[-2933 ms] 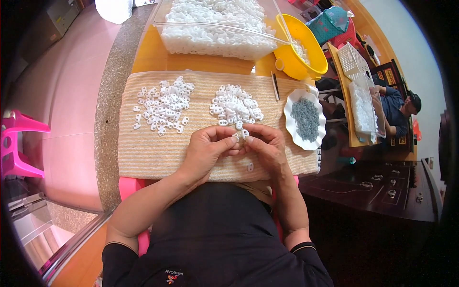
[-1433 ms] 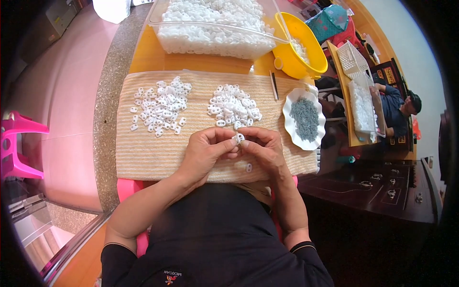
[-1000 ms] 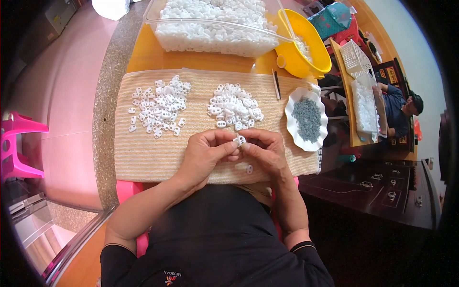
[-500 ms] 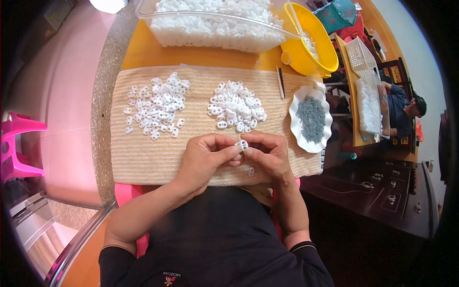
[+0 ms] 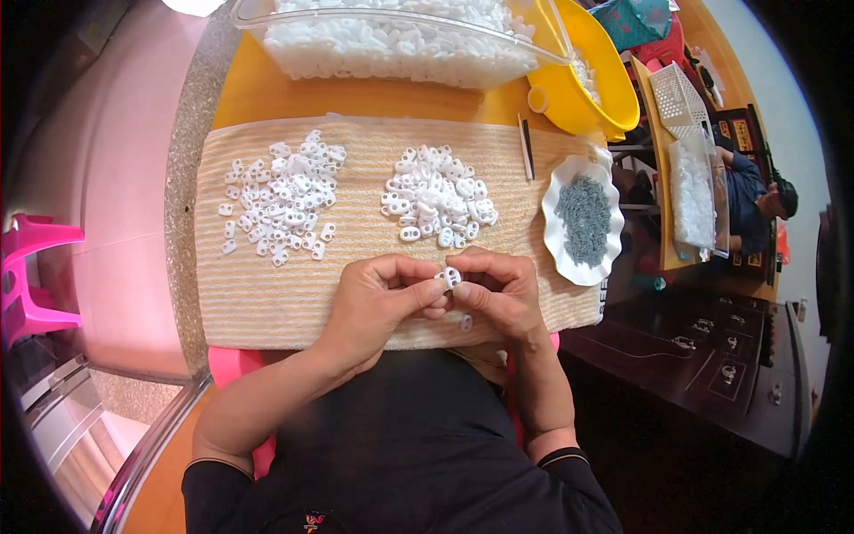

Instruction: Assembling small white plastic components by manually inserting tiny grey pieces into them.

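Observation:
Close to the towel's front edge, a small white two-holed plastic piece (image 5: pixel 452 278) is pinched between my two hands. Thumb and fingers of my left hand (image 5: pixel 389 289) close on its left side. My right hand (image 5: pixel 495 289) grips its right side the same way. Just below my right fingers lies one loose white piece (image 5: pixel 466 323). Beyond my hands is a heap of white oval two-holed pieces (image 5: pixel 438 196). A wider heap of similar white pieces (image 5: pixel 289 196) spreads to the left. At right, a white scalloped dish (image 5: pixel 555 245) holds many small grey springs (image 5: pixel 584 218).
A striped towel (image 5: pixel 258 307) covers the table (image 5: pixel 356 100). At the back stand a clear bin (image 5: pixel 400 67) of white pieces and a yellow basin (image 5: pixel 614 102). Two thin sticks (image 5: pixel 526 147) lie near the dish. A person (image 5: pixel 752 209) sits at far right; a pink stool (image 5: pixel 40 276) is left.
The held piece has turned slightly, its two holes now facing up more plainly. Both hands stay nearly in place. The view has shifted a little.

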`<state>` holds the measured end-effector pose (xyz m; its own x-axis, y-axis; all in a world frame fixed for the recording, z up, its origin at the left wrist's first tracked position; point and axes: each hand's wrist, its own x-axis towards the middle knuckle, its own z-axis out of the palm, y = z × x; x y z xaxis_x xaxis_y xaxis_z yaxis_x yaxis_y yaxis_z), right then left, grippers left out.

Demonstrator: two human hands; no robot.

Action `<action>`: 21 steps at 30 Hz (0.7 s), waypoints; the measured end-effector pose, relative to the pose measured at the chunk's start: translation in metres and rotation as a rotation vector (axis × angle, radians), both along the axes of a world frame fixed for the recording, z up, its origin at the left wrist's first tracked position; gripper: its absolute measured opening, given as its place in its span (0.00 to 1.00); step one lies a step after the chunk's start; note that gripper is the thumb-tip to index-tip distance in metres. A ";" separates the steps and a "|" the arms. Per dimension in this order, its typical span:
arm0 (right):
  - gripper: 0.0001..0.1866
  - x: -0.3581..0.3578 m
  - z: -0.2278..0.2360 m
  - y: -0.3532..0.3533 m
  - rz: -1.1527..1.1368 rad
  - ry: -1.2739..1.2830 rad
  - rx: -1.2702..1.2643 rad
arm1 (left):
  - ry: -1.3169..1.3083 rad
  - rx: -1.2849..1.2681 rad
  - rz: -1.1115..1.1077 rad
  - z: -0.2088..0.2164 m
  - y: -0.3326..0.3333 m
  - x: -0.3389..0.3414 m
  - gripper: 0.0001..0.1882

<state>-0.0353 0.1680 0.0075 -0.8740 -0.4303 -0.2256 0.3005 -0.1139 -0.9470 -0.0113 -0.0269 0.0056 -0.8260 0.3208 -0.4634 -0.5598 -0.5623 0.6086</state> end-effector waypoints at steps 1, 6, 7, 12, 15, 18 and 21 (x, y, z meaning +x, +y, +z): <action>0.15 0.000 -0.001 0.001 0.013 0.012 0.018 | -0.004 -0.008 -0.004 0.000 0.000 0.000 0.07; 0.15 0.001 -0.003 -0.001 0.014 0.052 0.010 | -0.019 0.009 -0.003 -0.001 -0.001 0.002 0.07; 0.15 0.001 -0.004 -0.001 0.021 0.062 -0.013 | -0.023 0.022 0.001 -0.001 0.000 0.002 0.07; 0.15 0.002 -0.006 0.000 0.039 0.079 -0.043 | 0.015 0.023 0.003 -0.005 0.001 0.004 0.07; 0.15 0.004 -0.005 0.000 0.012 0.066 -0.044 | 0.039 0.045 -0.004 -0.006 0.002 0.001 0.06; 0.15 0.005 -0.001 0.000 0.000 0.054 -0.029 | 0.031 0.090 -0.030 -0.006 0.001 -0.001 0.06; 0.15 0.005 0.001 -0.002 -0.008 0.065 -0.047 | 0.008 0.143 -0.048 -0.006 0.001 -0.001 0.07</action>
